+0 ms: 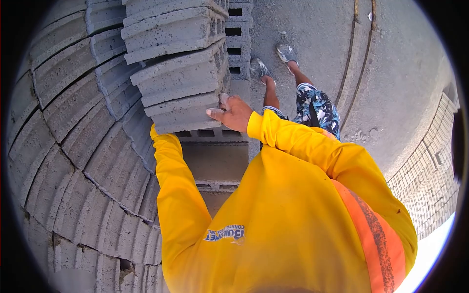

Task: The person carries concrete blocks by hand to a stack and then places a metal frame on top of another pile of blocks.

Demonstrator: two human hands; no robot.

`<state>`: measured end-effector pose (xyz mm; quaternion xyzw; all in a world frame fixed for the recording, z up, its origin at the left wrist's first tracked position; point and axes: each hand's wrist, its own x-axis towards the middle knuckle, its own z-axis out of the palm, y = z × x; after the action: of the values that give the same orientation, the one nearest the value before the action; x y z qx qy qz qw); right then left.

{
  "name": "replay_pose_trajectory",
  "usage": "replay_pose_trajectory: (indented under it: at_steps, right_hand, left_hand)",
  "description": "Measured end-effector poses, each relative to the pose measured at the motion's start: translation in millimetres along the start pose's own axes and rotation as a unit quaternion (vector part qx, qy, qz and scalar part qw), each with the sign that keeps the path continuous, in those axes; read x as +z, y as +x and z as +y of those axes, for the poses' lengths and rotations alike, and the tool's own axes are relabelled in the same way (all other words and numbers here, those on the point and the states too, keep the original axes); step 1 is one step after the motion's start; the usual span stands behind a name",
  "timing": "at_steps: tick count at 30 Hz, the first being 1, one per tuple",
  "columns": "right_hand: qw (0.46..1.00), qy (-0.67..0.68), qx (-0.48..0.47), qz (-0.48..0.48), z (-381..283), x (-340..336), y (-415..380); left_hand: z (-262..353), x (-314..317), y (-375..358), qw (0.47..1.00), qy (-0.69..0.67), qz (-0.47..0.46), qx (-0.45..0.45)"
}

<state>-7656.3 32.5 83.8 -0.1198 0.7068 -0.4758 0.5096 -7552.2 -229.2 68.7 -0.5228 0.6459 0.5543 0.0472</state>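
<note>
My right hand (pixel 232 113) grips the near end of a grey concrete block (pixel 178 115), thumb on its face. That block is the lowest of several hollow blocks (pixel 176 73) stacked in a tilted pile in front of my chest. My left sleeve (pixel 168 166), yellow, reaches up to the block's left corner, and the left hand itself is hidden behind the block. My yellow shirt with an orange stripe fills the lower frame. My legs in patterned shorts (pixel 317 107) and my shoes (pixel 259 68) show beyond.
Rows of grey concrete blocks (pixel 73 146) are packed tight all along the left. More hollow blocks (pixel 237 44) stand ahead of the pile. Bare concrete ground (pixel 400 63) lies to the right, with a paved strip (pixel 430 171) at its edge.
</note>
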Motion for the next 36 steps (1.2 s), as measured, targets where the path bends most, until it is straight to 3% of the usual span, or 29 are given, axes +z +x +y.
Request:
replay_pose_trajectory:
  at_steps: [1,4,11,15,18,20,21,22,23,24,26,29,31,36]
  right_hand:
    - [0.999,-0.002,-0.028,0.026,2,2,0]
    - [0.997,0.058,0.016,-0.040,4,-3,2]
    - [0.994,0.107,-0.003,0.007,17,9,6]
    - [0.977,0.203,0.066,0.001,-5,-19,-11]
    - [0.962,0.248,0.098,0.063,-17,-29,-35]
    - [0.943,0.321,0.068,0.052,27,-34,-32]
    - [0.916,0.368,0.104,0.124,21,-36,-33]
    - [0.881,0.410,0.136,0.195,12,-38,-38]
    - [0.889,0.406,0.109,0.182,5,-42,-38]
    - [0.896,0.403,0.083,0.170,-1,-48,-40]
    - [0.883,0.405,0.137,0.193,40,-69,-42]
    - [0.887,0.346,0.160,0.260,29,-59,-49]
    - [0.908,0.300,0.093,0.277,24,-47,-52]
    - [0.905,0.324,0.057,0.270,49,-51,-45]
  left_hand:
    - [0,0,-1,1.000,-0.001,-0.001,0.001]
    - [-1,4,-2,1.000,-0.008,0.001,0.004]
    - [-13,-6,-17,1.000,-0.028,0.010,0.006]
    - [-19,-6,-12,0.999,-0.046,-0.009,0.012]
    - [-31,3,6,0.996,-0.051,-0.057,0.051]
    - [-42,18,16,0.985,-0.020,-0.119,0.122]
    - [-46,24,8,0.985,0.016,-0.113,0.132]
    - [-20,35,-2,0.991,0.103,-0.073,0.043]
    - [8,47,-12,0.980,0.185,-0.048,-0.051]
    - [14,52,-22,0.979,0.194,-0.061,0.004]
    - [-15,61,-13,0.973,0.181,-0.113,0.082]
    - [-28,78,-18,0.969,0.217,-0.076,0.093]
    - [-34,91,-21,0.957,0.253,-0.114,0.086]
    - [-18,109,-50,0.970,0.228,-0.012,0.077]
